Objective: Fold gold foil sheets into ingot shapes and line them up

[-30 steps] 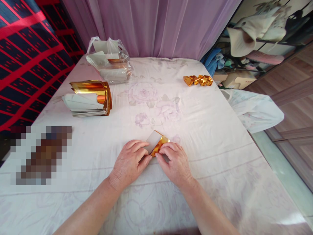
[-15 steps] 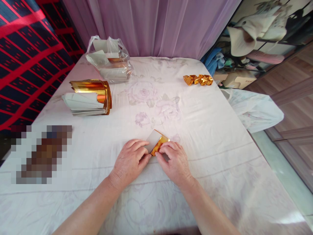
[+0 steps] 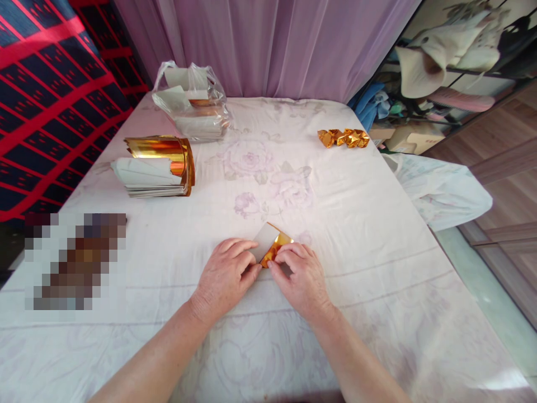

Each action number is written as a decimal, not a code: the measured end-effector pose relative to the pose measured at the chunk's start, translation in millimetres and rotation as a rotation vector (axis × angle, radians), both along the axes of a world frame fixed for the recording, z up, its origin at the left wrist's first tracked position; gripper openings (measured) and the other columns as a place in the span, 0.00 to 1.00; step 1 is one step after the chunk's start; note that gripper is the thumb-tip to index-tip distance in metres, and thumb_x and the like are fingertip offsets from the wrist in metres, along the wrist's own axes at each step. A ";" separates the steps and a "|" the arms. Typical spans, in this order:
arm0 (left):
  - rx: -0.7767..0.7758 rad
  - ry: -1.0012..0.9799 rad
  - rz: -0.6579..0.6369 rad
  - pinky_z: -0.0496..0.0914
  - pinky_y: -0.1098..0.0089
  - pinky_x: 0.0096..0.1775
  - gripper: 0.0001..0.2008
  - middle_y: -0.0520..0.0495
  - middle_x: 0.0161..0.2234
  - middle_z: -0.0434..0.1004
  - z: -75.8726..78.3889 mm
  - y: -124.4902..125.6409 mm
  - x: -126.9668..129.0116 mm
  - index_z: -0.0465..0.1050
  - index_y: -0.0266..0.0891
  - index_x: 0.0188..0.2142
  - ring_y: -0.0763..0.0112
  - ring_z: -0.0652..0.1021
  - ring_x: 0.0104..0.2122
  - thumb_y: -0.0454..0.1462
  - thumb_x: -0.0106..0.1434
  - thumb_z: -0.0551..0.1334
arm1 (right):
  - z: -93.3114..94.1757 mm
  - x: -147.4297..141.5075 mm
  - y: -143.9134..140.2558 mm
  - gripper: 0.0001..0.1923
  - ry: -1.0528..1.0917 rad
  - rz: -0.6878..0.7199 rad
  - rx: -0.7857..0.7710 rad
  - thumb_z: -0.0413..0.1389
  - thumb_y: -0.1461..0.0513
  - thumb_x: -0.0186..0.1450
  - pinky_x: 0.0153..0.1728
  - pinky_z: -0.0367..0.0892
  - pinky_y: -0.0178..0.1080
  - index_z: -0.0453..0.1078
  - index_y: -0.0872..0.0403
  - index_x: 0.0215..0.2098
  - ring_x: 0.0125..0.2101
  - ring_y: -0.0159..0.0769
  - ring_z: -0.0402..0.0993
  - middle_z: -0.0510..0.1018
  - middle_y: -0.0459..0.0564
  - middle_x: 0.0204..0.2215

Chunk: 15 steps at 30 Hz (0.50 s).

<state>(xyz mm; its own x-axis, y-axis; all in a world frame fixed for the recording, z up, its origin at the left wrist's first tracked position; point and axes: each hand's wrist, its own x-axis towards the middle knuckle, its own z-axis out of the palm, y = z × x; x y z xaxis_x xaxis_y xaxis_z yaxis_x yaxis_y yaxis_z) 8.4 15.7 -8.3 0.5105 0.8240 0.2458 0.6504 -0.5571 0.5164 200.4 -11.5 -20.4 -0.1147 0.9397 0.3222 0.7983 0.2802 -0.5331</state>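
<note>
Between my hands a small sheet of gold foil paper (image 3: 273, 248) lies on the tablecloth, its plain grey-white back up on the left and a strip of shiny gold folded over on the right. My left hand (image 3: 229, 270) grips its left and near edge, thumb and fingers curled in. My right hand (image 3: 301, 275) pinches the folded gold strip from the right, thumb close to the left thumb. The fingers hide part of the paper's near and side edges.
A curved stack of gold foil paper (image 3: 157, 173) sits at left, with a clear plastic bag (image 3: 193, 106) of more sheets behind it. Folded gold pieces (image 3: 343, 138) lie at the far right. A blurred-out item (image 3: 78, 260) is at left. A white bag (image 3: 448, 193) hangs beyond the right edge.
The whole view has shifted slightly, so things appear a little further right. My hands keep the same hold on the gold foil paper.
</note>
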 end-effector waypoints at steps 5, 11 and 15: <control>0.008 -0.005 0.002 0.70 0.54 0.51 0.07 0.46 0.48 0.79 0.1 0.0 0.5 0.71 0.41 0.28 0.60 0.75 0.48 0.35 0.65 0.61 | 0.1 0.2 0.1 0.07 -0.004 -0.004 -0.015 0.58 0.64 0.64 0.41 0.64 0.42 0.70 0.51 0.28 0.36 0.38 0.73 0.78 0.47 0.32; 0.006 0.003 0.009 0.70 0.54 0.51 0.07 0.45 0.48 0.79 -0.1 -0.1 0.7 0.69 0.41 0.28 0.59 0.75 0.48 0.34 0.64 0.62 | -0.1 -0.3 0.0 0.07 0.004 -0.006 -0.032 0.58 0.63 0.64 0.41 0.63 0.42 0.69 0.51 0.27 0.37 0.38 0.73 0.77 0.47 0.32; 0.008 0.003 0.013 0.70 0.54 0.51 0.07 0.46 0.48 0.79 -0.5 -0.2 1.0 0.69 0.41 0.28 0.59 0.75 0.49 0.33 0.64 0.62 | -0.6 -0.5 0.1 0.07 0.004 -0.007 -0.030 0.59 0.64 0.64 0.41 0.63 0.42 0.69 0.51 0.28 0.37 0.38 0.73 0.77 0.47 0.32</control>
<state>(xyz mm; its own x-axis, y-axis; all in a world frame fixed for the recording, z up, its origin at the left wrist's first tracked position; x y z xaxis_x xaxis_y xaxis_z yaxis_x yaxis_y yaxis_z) 9.4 15.5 -8.8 0.5003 0.8287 0.2509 0.6591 -0.5524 0.5103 199.9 -11.4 -21.0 -0.1068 0.9497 0.2943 0.7981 0.2584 -0.5443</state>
